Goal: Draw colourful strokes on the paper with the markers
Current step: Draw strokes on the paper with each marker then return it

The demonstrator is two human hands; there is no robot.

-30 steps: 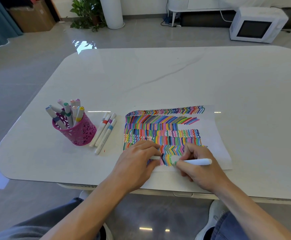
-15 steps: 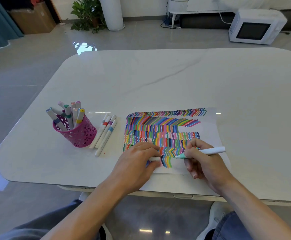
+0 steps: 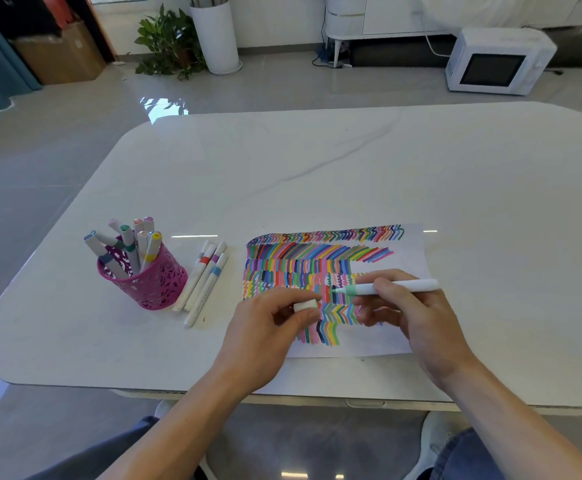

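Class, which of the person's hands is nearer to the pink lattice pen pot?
Left. The left hand, pinching a white cap, sits right of the pink lattice pen pot; the right hand, gripping a white mint-collared marker, is farther right, over the striped paper.

We are seeing the paper (image 3: 412,252) lying on the table (image 3: 317,161), the cup (image 3: 156,287) standing to its left, loose markers (image 3: 203,282) lying between them.

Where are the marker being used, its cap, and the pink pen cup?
marker (image 3: 421,285): head view, on its white rear barrel.
cap (image 3: 305,305): head view, on its white side.
pink pen cup (image 3: 151,289): head view, on its front wall.
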